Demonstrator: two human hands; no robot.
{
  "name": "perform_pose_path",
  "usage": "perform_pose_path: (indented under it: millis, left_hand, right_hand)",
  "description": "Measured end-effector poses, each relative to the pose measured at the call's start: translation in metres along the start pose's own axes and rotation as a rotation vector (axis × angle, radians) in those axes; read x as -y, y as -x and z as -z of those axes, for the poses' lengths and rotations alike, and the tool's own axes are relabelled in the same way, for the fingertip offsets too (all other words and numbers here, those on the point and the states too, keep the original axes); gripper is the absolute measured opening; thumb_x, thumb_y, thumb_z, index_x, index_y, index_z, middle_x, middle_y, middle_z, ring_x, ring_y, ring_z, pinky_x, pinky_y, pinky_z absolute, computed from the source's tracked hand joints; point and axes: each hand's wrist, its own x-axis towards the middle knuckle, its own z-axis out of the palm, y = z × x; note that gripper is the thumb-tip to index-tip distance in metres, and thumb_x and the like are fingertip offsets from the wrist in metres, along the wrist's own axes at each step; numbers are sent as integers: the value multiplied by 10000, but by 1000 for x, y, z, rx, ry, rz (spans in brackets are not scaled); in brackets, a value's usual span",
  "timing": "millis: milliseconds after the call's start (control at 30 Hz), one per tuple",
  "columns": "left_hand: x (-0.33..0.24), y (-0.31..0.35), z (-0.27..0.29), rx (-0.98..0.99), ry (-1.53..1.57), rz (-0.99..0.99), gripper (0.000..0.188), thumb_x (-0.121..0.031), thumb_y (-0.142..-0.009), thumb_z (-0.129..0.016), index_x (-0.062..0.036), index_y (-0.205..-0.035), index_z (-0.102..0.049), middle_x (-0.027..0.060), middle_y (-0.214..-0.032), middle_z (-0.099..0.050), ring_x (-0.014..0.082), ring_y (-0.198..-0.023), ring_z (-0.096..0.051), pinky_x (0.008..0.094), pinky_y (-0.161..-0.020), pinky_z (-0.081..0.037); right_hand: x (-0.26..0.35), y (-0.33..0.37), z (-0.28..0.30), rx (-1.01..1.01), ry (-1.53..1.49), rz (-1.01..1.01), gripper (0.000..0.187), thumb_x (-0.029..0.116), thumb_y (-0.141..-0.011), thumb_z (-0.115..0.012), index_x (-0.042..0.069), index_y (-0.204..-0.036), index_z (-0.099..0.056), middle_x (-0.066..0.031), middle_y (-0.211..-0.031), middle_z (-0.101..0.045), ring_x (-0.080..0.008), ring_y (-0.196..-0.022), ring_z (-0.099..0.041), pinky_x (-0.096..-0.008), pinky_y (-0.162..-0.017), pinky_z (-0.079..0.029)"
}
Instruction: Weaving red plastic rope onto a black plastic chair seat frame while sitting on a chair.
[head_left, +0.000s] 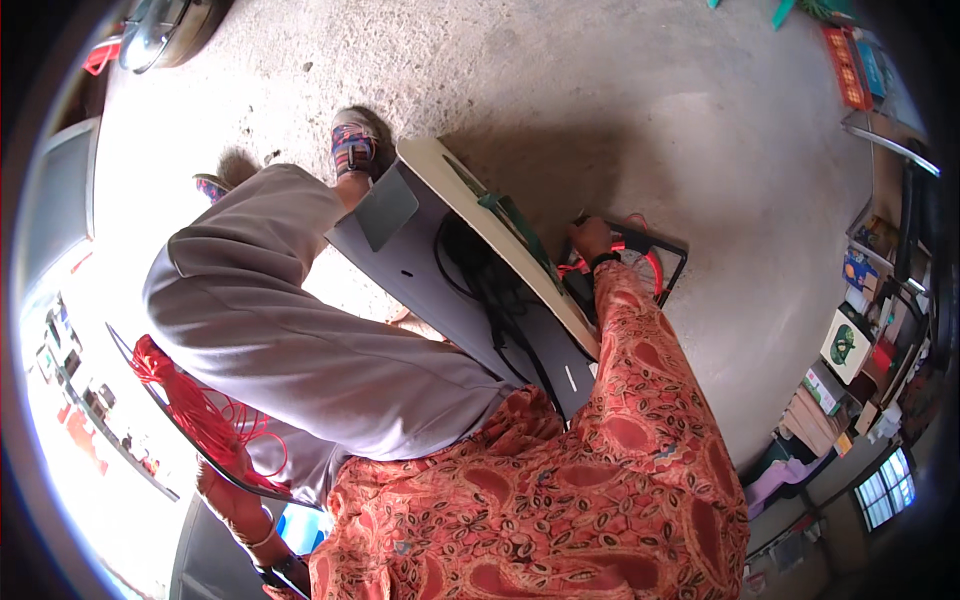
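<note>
At the lower left, my left hand (232, 500) grips the dark rim of a shallow tray (180, 432), seen nearly edge-on. A thick bundle of red cords (185, 390) lies in it, with loose loops hanging toward my leg. Out to the right, my right hand (592, 238) is closed at the corner of a black-framed tray (672, 247) holding more red strands (655, 272). What its fingers pinch is hidden. Between my leg and right arm leans an open grey case (400, 262) with a cream panel (520, 262); black cables (490, 290) lie inside.
My bent legs (280, 330) fill the left middle. Beyond stretches a rough concrete floor (560, 70). Boxes and mixed goods (850, 345) crowd the right side, near a barred window (886, 490). A rounded metal object (165, 35) stands at the far left.
</note>
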Motion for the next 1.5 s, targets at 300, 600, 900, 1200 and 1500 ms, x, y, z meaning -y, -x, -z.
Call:
perform_pose_path:
  millis: [300, 600, 900, 1200, 1500]
  left_hand:
    - [8, -9, -25, 29, 94, 84, 437, -64, -888, -541, 59, -1296, -444, 236, -1296, -503, 349, -1104, -537, 434, -850, -495]
    - [32, -23, -8, 28, -129, -48, 370, -95, -888, -523, -1, -1244, -491, 157, -1183, -567, 223, -904, -570, 283, -555, -455]
    - [57, -28, -11, 43, -97, -99, 285, -88, -890, -583, -36, -1167, -537, 77, -1035, -631, 156, -802, -592, 270, -512, -446]
    - [75, -13, -16, 69, -42, -181, 272, -104, -894, -602, -53, -1156, -552, 97, -1078, -639, 158, -816, -629, 230, -494, -464]
    - [80, -16, -3, 233, -16, -97, 411, -124, -908, -585, -37, -1293, -471, 113, -1175, -613, 201, -1063, -613, 328, -761, -562]
  right_hand:
    - [-17, 27, 11, -299, 49, -97, 417, 370, -797, -596, -40, -872, -614, -281, -874, -638, -441, -876, -624, -502, -776, -478]
    - [3, 105, 177, -808, 164, 97, 267, 196, -925, -484, -10, -1095, -498, -244, -857, -638, -433, -807, -635, -507, -642, -476]
    - [179, 158, 205, -657, 185, 592, 259, 139, -952, -495, 22, -1183, -495, -268, -772, -610, -446, -734, -615, -485, -587, -456]
    - [255, 100, 178, -338, 457, 651, 241, 199, -949, -446, -2, -1062, -514, -295, -845, -633, -476, -837, -619, -537, -712, -484]
    - [268, 98, 183, -236, 586, 596, 255, 163, -914, -470, -32, -1073, -512, -308, -941, -633, -491, -921, -601, -542, -784, -480]
